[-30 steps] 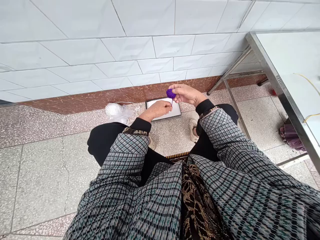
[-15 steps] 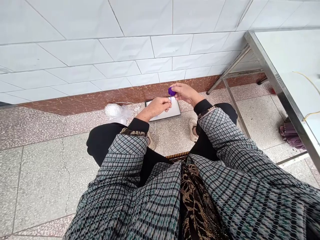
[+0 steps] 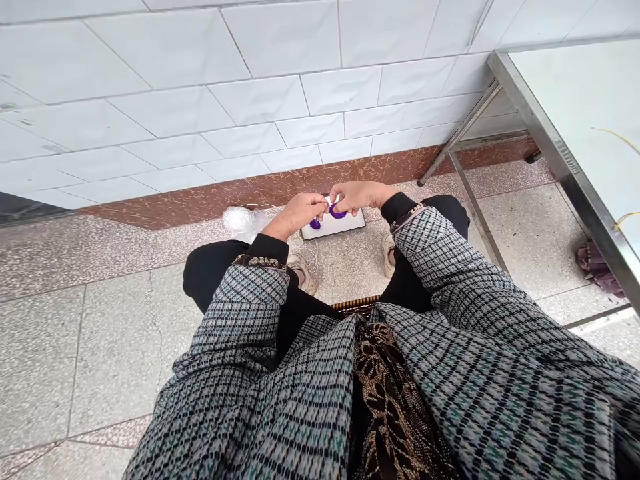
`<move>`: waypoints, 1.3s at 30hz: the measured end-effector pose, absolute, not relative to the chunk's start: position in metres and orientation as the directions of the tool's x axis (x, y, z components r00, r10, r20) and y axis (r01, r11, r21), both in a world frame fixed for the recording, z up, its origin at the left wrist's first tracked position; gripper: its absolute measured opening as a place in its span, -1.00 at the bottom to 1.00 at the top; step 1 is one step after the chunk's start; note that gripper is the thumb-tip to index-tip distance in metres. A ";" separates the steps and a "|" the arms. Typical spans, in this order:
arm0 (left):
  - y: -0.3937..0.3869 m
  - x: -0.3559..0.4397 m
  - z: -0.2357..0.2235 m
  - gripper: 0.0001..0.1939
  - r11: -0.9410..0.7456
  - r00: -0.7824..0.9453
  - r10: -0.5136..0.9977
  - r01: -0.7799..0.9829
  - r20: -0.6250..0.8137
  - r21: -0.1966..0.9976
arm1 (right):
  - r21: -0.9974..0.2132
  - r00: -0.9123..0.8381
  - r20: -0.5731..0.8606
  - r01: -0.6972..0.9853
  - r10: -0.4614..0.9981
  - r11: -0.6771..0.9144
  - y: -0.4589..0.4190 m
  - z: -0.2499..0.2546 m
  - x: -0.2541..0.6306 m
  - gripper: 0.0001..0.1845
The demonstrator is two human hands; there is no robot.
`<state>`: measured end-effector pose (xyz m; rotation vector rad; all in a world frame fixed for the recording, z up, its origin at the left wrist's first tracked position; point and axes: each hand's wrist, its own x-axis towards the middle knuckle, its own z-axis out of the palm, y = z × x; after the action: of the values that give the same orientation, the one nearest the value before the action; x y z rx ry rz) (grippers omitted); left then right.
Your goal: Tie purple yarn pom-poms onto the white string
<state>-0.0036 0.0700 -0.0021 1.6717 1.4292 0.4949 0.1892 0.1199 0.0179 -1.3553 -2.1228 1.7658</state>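
While the purple yarn is lying directly under the fingertips of the right hand, a smaller purple portion is showing just below the fingers of the left hand; whether the two are joining is too small to tell. The right hand is curling its thumb and forefinger around the larger bundle and gripping it. The left hand is pressing its thumb and forefinger together in a closed pinch on the yarn, next to the right fingertips; the strand between is too fine to make out. Both hands are hovering over a white panel with a dark edge and are covering part of it. Left of the panel, a ball of white cord is resting beside clear plastic on the floor, and loose white strands are trailing near the left shoe. The right shoe is standing opposite. A metal-edged table is occupying the right side, with a yellow cord crossing its edge.
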 end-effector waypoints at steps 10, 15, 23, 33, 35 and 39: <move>0.030 0.018 -0.002 -0.85 0.098 0.118 0.978 0.460 -0.171 0.882 | -0.848 -0.461 -0.467 -0.009 0.755 -0.530 0.102 0.010 0.178 -0.82; 0.021 0.020 -0.012 -0.85 0.082 0.143 0.977 0.435 -0.158 0.896 | -0.823 -0.507 -0.440 -0.103 0.741 -0.559 0.087 0.013 0.181 -0.83; 0.035 0.014 -0.016 -0.85 0.110 0.233 0.943 0.455 -0.238 0.883 | -0.868 -0.604 -0.409 0.026 0.684 -0.496 0.076 0.022 0.197 -0.88; 0.097 0.012 0.015 -0.84 -0.023 0.294 0.939 0.564 -0.175 0.825 | -0.845 -0.406 -0.480 0.453 0.777 -0.285 0.123 0.011 0.199 -0.75; 0.110 0.012 0.016 -0.85 -0.036 0.302 0.940 0.552 -0.159 0.833 | -0.850 -0.420 -0.490 0.426 0.764 -0.311 0.139 0.011 0.198 -0.78; 0.130 0.010 0.015 -0.82 -0.087 0.320 0.941 0.534 -0.106 0.841 | -0.838 -0.412 -0.530 0.122 0.741 -0.532 0.167 0.010 0.195 -0.81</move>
<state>0.0095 0.1303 0.0153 1.7448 1.3286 0.6097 0.1953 0.1674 0.0101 -1.3803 -1.2017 1.9960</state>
